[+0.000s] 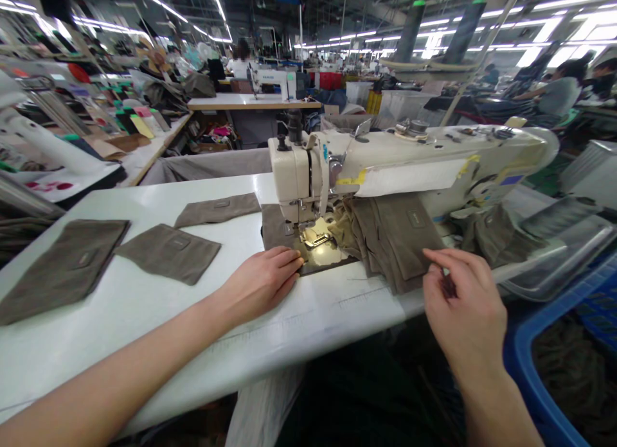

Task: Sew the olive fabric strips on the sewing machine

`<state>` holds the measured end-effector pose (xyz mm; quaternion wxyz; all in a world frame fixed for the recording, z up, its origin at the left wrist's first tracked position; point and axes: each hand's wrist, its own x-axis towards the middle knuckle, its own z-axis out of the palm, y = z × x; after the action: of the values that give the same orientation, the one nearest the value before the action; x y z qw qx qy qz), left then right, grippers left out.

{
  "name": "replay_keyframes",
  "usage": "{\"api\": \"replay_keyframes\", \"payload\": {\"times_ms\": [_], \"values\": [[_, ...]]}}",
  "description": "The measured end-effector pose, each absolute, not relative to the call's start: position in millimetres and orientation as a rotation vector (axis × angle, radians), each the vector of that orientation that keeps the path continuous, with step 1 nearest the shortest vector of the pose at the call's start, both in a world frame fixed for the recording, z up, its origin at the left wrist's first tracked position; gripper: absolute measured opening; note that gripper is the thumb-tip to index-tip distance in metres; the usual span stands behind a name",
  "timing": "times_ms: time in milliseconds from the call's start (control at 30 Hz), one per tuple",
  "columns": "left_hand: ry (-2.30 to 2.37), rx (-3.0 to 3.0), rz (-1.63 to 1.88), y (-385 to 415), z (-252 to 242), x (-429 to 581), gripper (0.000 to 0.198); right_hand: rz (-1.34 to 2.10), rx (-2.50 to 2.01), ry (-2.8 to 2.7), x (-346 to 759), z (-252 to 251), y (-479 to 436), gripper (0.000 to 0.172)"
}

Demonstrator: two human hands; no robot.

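My left hand [260,283] lies flat on the white sewing table [144,203], its fingertips on a taupe fabric piece [274,228] under the presser foot [313,238] of a cream industrial sewing machine [409,155]. My right hand [463,299] hangs curled at the table's front edge, with its fingertips close to a stack of taupe fabric pieces [390,241]. Whether it pinches something small is hidden by shadow. Several matching flat pieces with small stitched patches, such as one [168,253], lie on the table to the left.
A clear plastic tray [563,241] holds more taupe fabric at the right of the machine. Below it stands a blue crate [525,370] of dark cloth. Other sewing tables, machines and seated workers fill the hall behind.
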<state>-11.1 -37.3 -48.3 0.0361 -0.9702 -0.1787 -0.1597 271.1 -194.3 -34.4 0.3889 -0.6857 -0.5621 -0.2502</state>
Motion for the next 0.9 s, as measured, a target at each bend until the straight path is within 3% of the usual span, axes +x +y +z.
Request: {"api": "replay_keyframes", "payload": {"times_ms": [333, 900], "values": [[-0.601, -2.992, -0.490, -20, -47, -7, 0.034, -0.584, -1.958, -1.291, 294, -37, -193, 0.035], [-0.566, -3.012, -0.510, 5, -46, -7, 0.036, -0.485, -2.049, -1.183, 300, -40, -191, 0.038]]}}
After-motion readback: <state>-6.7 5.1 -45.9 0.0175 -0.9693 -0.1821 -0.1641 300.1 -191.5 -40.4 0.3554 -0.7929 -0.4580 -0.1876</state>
